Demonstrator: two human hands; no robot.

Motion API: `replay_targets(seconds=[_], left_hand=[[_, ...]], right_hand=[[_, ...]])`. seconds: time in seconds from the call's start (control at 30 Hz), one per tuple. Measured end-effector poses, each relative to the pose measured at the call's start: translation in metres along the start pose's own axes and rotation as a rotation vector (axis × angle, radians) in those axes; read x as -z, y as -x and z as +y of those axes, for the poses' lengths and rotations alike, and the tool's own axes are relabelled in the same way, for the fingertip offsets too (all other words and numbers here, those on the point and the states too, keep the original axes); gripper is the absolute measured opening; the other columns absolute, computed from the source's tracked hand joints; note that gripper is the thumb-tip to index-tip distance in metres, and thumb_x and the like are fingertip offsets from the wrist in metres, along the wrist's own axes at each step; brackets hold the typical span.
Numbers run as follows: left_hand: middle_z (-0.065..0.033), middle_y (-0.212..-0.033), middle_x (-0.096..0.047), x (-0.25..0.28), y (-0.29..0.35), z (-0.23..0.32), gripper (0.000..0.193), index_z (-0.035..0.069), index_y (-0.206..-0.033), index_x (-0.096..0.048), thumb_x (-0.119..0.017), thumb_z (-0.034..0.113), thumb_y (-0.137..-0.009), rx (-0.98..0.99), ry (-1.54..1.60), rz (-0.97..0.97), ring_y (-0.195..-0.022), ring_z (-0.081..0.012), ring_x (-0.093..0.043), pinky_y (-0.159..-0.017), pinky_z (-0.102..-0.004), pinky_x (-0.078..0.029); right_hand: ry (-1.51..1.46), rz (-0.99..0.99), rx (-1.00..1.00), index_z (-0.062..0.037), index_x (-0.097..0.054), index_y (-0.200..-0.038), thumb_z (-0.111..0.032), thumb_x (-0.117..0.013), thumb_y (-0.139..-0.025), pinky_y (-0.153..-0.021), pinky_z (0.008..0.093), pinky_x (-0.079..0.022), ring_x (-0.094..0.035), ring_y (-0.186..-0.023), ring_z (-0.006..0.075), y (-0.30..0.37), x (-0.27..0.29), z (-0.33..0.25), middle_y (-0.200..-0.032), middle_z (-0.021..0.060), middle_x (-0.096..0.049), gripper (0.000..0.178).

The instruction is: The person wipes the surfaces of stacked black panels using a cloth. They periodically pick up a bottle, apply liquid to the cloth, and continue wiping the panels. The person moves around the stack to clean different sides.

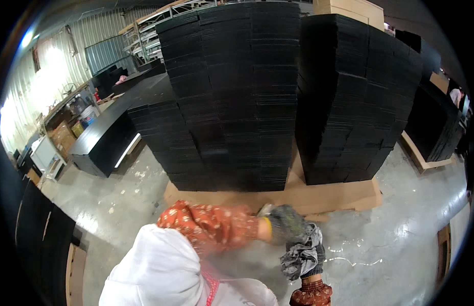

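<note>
A crumpled grey rag [300, 257] is bunched between my two hands, above the floor. My left hand [287, 223], in a dark knit glove with a yellow cuff, reaches across from the left and closes on the rag's upper end; motion blurs its arm slightly. Below it, my right hand [316, 265], also in a dark glove, is wrapped round the rag from the right side, its fingers partly hidden by the cloth. Just beyond my hands stand two tall stacks of flat black panels, a left stack [227, 102] and a right stack [359, 102].
Brown cardboard [329, 196] lies under both stacks, on the grey floor [359, 234]. A low black stack [109, 127] stands at left, with a white bucket [87, 115] behind it. More black panels [40, 229] are at near left, and another pallet stack [433, 125] at far right.
</note>
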State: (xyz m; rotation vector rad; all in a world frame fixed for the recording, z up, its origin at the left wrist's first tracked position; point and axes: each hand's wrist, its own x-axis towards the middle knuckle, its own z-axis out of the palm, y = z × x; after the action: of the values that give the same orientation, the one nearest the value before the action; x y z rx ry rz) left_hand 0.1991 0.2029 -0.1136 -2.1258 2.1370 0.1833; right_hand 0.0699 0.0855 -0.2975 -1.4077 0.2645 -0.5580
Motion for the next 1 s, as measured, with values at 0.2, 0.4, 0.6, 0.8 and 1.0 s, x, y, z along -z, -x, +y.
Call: replay_targets(seconds=[0.2, 0.4, 0.6, 0.8, 1.0], left_hand=[[-0.0130, -0.107, -0.062, -0.026, 0.062, -0.075, 0.042, 0.006, -0.119, -0.058, -0.060, 0.019, -0.079, 0.287, 0.369, 0.171, -0.091, -0.0296, -0.064, -0.068, -0.0387, -0.053], [-0.0188, -0.113, -0.059, -0.021, 0.167, -0.114, 0.053, 0.006, -0.116, -0.057, -0.072, 0.035, -0.075, 0.663, 0.577, 0.679, -0.100, -0.0310, -0.062, -0.082, -0.0384, -0.051], [-0.0211, -0.107, -0.057, -0.053, 0.217, -0.115, 0.073, 0.000, -0.118, -0.051, -0.082, 0.036, -0.063, 0.850, 0.648, 0.820, -0.097, -0.0366, -0.059, -0.082, -0.0454, -0.049], [-0.0113, -0.094, -0.063, -0.087, 0.238, -0.120, 0.061, 0.003, -0.110, -0.054, -0.084, 0.028, -0.063, 0.748, 0.662, 0.881, -0.084, -0.0268, -0.063, -0.076, -0.0392, -0.050], [-0.0100, -0.090, -0.064, -0.103, 0.244, -0.131, 0.054, 0.006, -0.108, -0.057, -0.083, 0.023, -0.063, 0.735, 0.596, 0.902, -0.082, -0.0247, -0.063, -0.073, -0.0369, -0.051]], right_hand=[[0.052, 0.112, 0.041, -0.0005, -0.050, -0.118, -0.029, -0.041, -0.100, -0.086, 0.0309, -0.047, -0.057, -0.099, 0.0166, -0.058, -0.094, -0.099, -0.108, 0.0099, -0.059, 0.034], [0.440, 0.261, 0.894, -0.0020, -0.057, -0.112, -0.032, -0.065, -0.085, -0.080, 0.0342, -0.050, -0.060, -0.095, 0.0245, -0.150, -0.186, -0.192, -0.106, 0.0138, -0.060, 0.041], [0.940, 0.476, 1.384, -0.0071, -0.059, -0.120, -0.039, -0.073, -0.072, -0.089, 0.0368, -0.049, -0.055, -0.109, 0.0307, -0.221, -0.299, -0.269, -0.115, 0.0133, -0.056, 0.060], [0.919, 0.294, 1.278, -0.0051, -0.054, -0.123, -0.012, -0.066, -0.070, -0.083, 0.0504, -0.042, -0.052, -0.104, 0.0395, -0.220, -0.315, -0.168, -0.117, 0.0171, -0.052, 0.055], [0.757, 0.306, 1.340, -0.0051, -0.053, -0.124, -0.015, -0.067, -0.069, -0.078, 0.0514, -0.042, -0.053, -0.099, 0.0378, -0.236, -0.329, -0.203, -0.118, 0.0165, -0.051, 0.057]])
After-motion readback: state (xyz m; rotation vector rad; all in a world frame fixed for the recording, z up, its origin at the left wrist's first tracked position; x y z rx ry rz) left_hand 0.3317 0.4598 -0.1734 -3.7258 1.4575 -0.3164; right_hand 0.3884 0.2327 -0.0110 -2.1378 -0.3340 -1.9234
